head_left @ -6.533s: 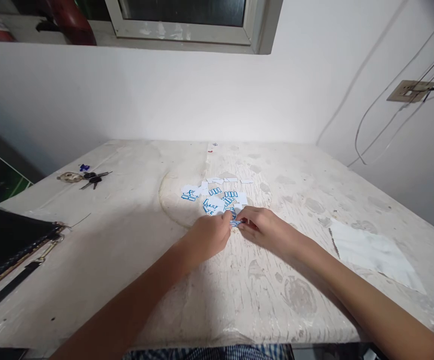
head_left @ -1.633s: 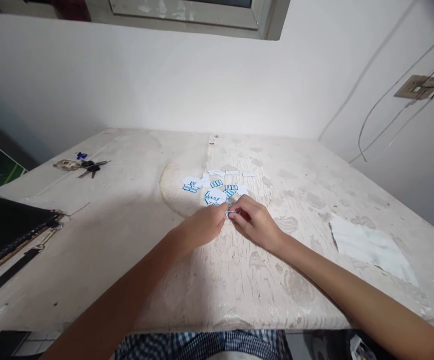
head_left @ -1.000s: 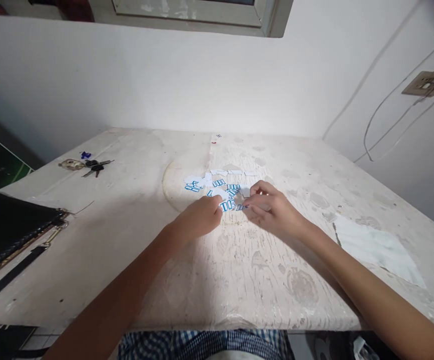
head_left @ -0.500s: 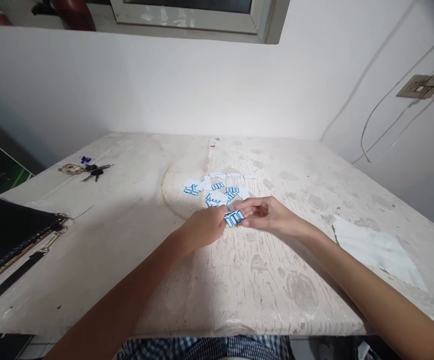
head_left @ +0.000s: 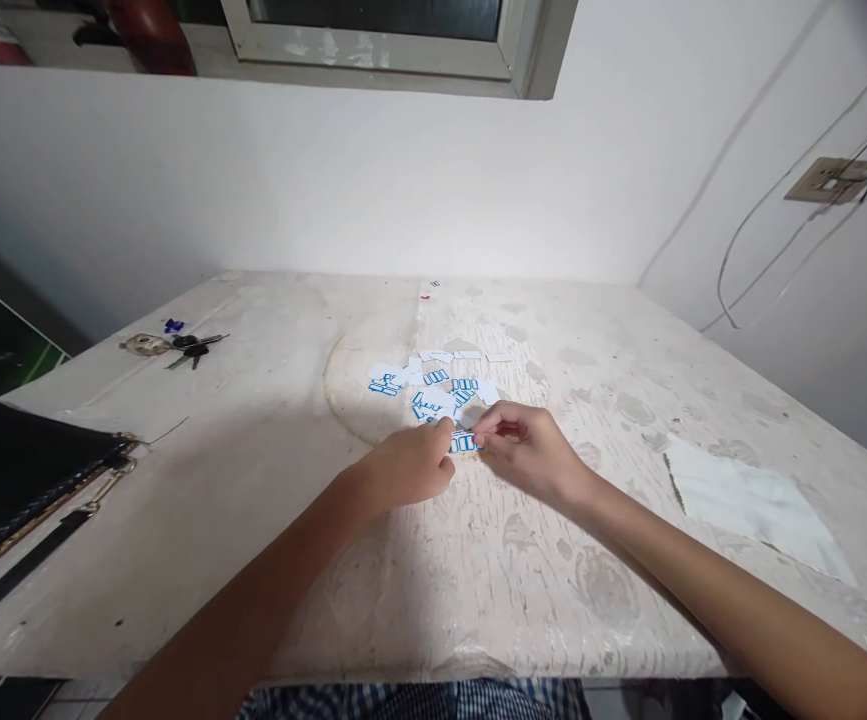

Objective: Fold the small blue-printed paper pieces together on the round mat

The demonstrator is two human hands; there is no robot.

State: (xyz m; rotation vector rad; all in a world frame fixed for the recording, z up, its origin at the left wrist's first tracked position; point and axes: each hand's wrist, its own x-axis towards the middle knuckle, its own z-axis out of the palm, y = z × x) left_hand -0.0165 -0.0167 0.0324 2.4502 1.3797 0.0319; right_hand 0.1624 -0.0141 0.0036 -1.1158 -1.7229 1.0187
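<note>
1. Left hand (head_left: pixel 412 466) + right hand (head_left: pixel 529 452): both pinching blue-printed paper (head_left: pixel 466 442), opposite ends, mid-desk (head_left: pixel 470 590); layer count unclear.
2. Cutouts (head_left: pixel 437 402) just beyond: overlapping, can't count.
3. 1 white sheet (head_left: pixel 755 510) right, 1 key bunch (head_left: pixel 191 345) left.

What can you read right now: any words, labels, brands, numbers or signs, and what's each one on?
Nothing reads clearly.
Paper strip between the left hand and right hand: blue outlines, too small to read.
Loose paper pieces: blue marks, too small.
Dark surface below the table's lower-left edge: white lettering, cut off, unreadable.
</note>
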